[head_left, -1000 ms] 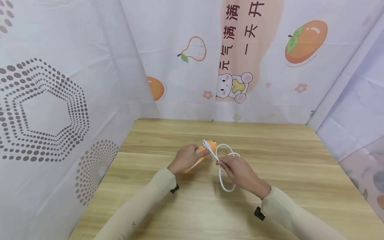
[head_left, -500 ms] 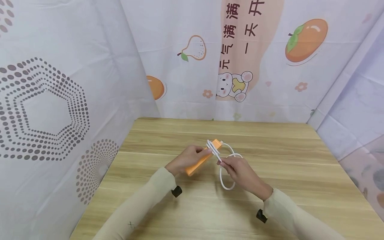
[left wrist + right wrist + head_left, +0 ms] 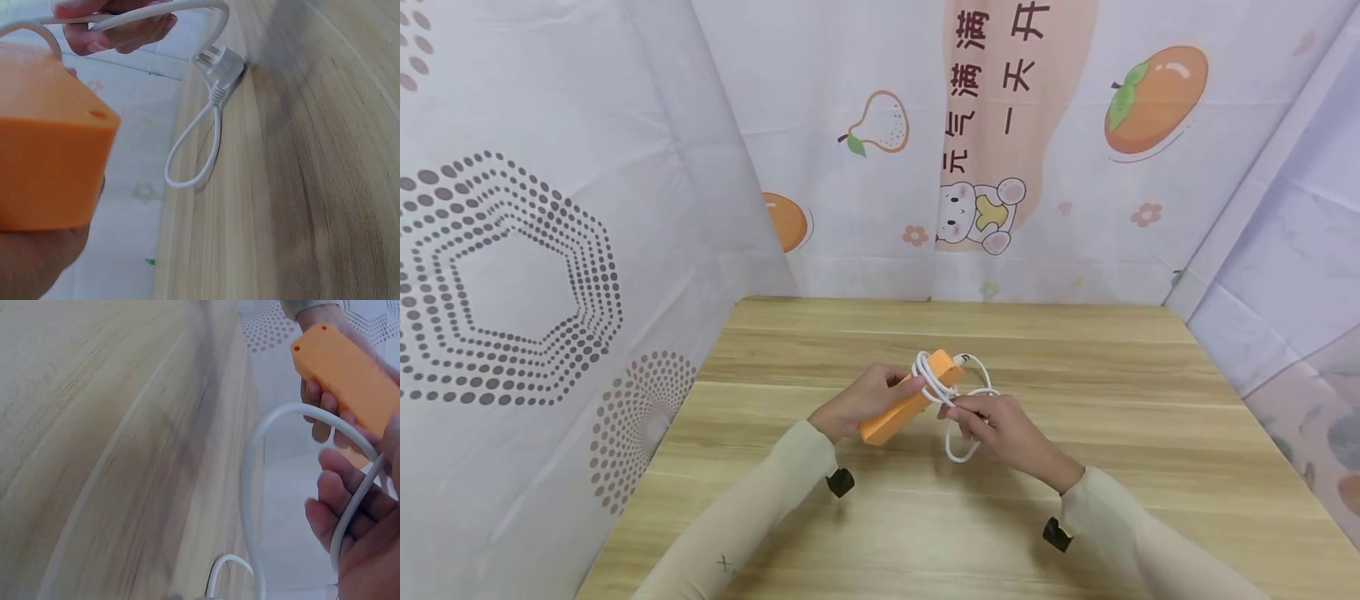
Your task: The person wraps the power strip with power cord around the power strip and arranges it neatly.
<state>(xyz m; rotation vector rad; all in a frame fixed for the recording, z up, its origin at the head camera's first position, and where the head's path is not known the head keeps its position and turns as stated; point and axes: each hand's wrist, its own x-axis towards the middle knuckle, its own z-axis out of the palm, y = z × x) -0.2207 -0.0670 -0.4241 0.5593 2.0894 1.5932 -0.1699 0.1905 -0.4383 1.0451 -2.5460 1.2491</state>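
Note:
My left hand (image 3: 868,396) grips an orange power strip (image 3: 891,419), held at a slant above the table. White cord (image 3: 924,367) is wound round the strip's far part, close to the left thumb. My right hand (image 3: 1003,427) pinches the same cord just right of the strip. A slack loop hangs below the right fingers. In the left wrist view, the white plug (image 3: 226,67) with metal prongs lies on the table, its cord curving in a loop. The right wrist view shows the cord crossing the right fingers (image 3: 334,487). The strip's sockets cannot be seen.
The wooden table (image 3: 1075,358) stretches around both hands. A white printed curtain (image 3: 850,250) stands behind its far edge, and more patterned cloth (image 3: 685,208) hangs at the left and right sides. A small black device (image 3: 1057,534) sits under each wrist.
The power strip has turned, so more of its orange side shows. The cord coils on it are spread wider, and the loop hanging under the right hand looks shorter. Both hands keep their hold.

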